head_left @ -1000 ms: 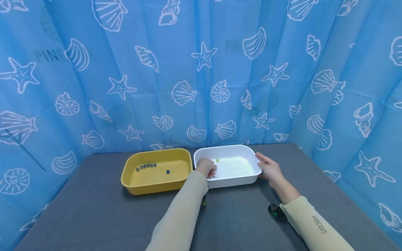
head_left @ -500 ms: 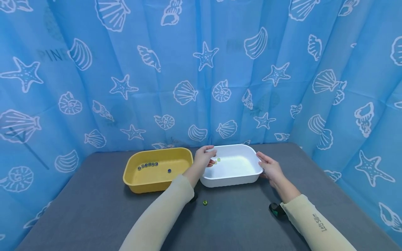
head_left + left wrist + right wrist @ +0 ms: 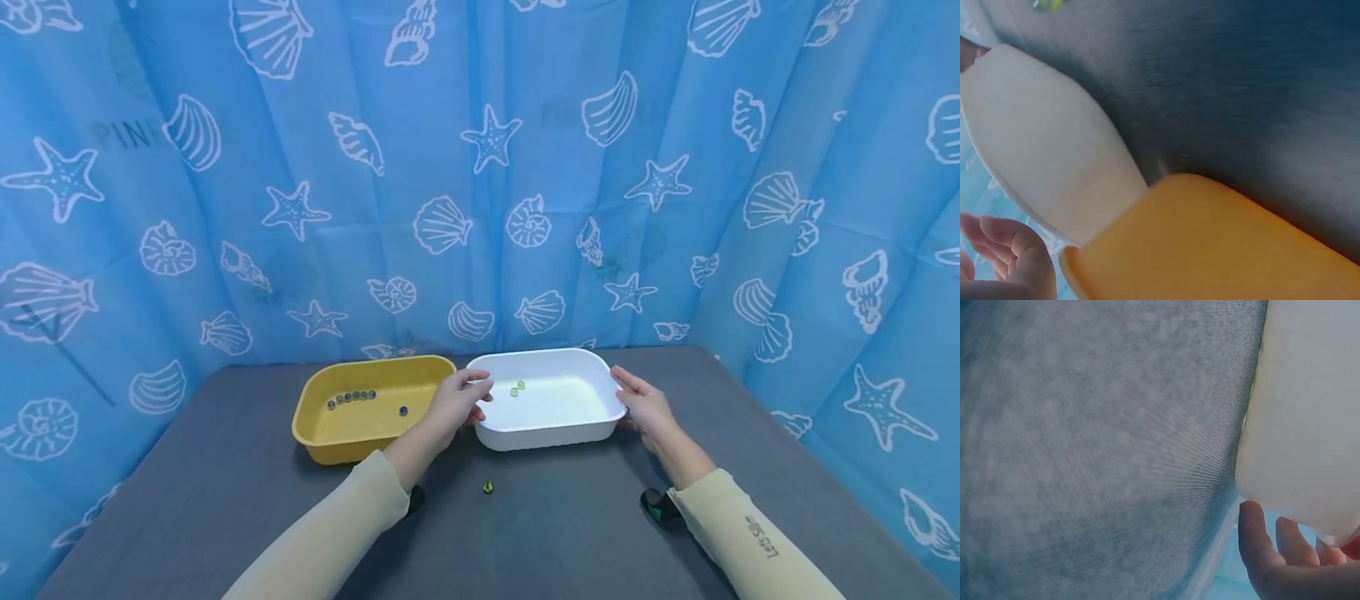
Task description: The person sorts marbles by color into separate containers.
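Observation:
My left hand (image 3: 450, 398) hovers over the gap between the yellow tub (image 3: 311, 437) and the white tub (image 3: 551, 437), fingers loosely bent with nothing in them. In the left wrist view, that hand (image 3: 1013, 253) shows at the lower left beyond both tubs. My right hand (image 3: 648, 410) holds the right end of the white tub, thumb at the rim; its fingers (image 3: 1254, 534) reach to the outer wall. Two yellow-green marbles, the nearer one (image 3: 514, 392) and the farther one (image 3: 521, 385), lie inside the white tub. A green marble (image 3: 488, 487) lies on the table in front.
Several dark blue marbles form a row in the yellow tub, with one blue marble (image 3: 403, 411) apart to the right. Grey cloth covers the table (image 3: 187, 492). A blue curtain (image 3: 480, 250) with white shells hangs behind and at the right.
My left hand lets go of a yellow-green marble in the white tub and moves left, out over the gap. The green marble on the table comes into full view. The right hand stays put.

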`<state>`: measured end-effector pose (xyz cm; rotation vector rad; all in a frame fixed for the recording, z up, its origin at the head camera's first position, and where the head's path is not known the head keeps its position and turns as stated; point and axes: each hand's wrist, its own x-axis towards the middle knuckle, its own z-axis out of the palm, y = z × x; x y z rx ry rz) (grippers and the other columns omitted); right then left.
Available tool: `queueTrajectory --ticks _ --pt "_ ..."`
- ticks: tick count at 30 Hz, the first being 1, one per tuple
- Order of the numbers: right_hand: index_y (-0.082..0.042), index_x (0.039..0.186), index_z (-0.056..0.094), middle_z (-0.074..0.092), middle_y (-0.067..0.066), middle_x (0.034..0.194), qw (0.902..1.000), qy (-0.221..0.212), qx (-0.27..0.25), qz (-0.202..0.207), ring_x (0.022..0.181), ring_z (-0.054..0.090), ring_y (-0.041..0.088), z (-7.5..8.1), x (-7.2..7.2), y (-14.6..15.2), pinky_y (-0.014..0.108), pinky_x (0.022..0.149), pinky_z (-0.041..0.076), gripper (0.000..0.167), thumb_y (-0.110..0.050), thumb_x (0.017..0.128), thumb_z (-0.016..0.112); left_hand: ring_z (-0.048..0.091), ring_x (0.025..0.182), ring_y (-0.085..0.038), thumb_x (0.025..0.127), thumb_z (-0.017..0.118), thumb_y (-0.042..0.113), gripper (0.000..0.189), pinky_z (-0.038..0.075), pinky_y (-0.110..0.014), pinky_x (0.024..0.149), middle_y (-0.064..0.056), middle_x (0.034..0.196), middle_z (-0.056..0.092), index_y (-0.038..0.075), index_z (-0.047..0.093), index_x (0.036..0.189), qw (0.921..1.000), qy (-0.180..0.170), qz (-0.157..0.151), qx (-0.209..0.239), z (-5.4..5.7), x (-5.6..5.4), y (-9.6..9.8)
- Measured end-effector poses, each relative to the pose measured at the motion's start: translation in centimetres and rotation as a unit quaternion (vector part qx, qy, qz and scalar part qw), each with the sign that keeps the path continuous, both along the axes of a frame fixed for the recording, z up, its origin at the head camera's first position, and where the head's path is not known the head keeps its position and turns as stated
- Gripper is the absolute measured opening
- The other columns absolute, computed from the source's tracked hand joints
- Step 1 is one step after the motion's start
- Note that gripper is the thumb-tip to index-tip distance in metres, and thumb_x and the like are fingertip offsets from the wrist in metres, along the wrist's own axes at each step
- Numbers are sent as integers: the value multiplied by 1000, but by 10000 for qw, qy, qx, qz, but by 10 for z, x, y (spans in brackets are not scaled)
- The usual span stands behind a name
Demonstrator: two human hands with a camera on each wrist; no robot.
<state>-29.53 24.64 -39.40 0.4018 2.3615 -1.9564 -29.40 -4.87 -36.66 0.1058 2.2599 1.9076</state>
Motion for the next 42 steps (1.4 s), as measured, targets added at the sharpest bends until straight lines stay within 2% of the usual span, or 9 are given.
queueTrajectory --ticks 5,10,18,21,25,32,39,42 --pt "-13 155 24 24 7 158 9999 -56 -55 -66 145 22 30 1 -1 -1 59 106 33 49 -11 107 33 52 57 -13 100 57 22 36 51 -26 61 -15 92 65 0 57 128 9998 56 -149 -142 -1 13 -18" --pt "-13 155 23 23 8 158 9999 -111 -43 -78 145 20 30 1 -1 -1 59 107 32 49 -11 107 33 54 59 -14 99 58 22 35 50 -28 62 -13 89 65 0 58 126 9986 69 -388 -351 -4 23 -30" --pt "-14 155 25 25 7 158 9997 -144 29 -218 144 23 31 0 -3 -2 58 106 34 48 -11 107 33 55 63 -15 97 61 17 32 50 -28 61 -8 85 62 -2 59 122 9920 469 -975 -644 -15 39 -42" --pt "-14 155 25 25 7 157 9995 -181 12 -244 144 24 30 0 -4 -3 59 106 34 48 -11 107 33 55 65 -15 95 64 16 32 48 -27 61 -5 81 58 -2 60 122 9852 570 -1356 -883 -19 43 -46" --pt "-14 155 25 25 7 157 9995 -186 1 -245 144 23 30 -1 -5 -3 59 106 33 48 -11 107 34 54 72 -15 93 67 14 36 45 -26 64 -1 82 56 -1 59 124 9713 586 -1884 -1327 -26 46 -52" --pt "-14 155 25 25 7 158 9996 -167 8 -214 144 24 30 -2 -5 -2 58 106 34 49 -11 107 33 53 79 -14 89 71 10 40 45 -26 66 0 87 58 3 60 127 9504 454 -2541 -1735 -40 45 -55" --pt "-13 155 25 25 7 157 9997 -166 -33 -203 144 24 30 -1 -4 -3 58 106 34 48 -11 107 33 51 75 -13 89 71 11 38 42 -25 62 1 85 57 7 64 126 9374 282 -2856 -1971 -43 41 -49" --pt "-14 155 25 26 7 157 9996 -175 -32 -214 144 24 30 -1 -4 -3 58 106 35 48 -11 107 33 49 72 -12 89 72 11 35 39 -24 61 1 82 56 9 67 123 9342 202 -2903 -2063 -44 39 -46"
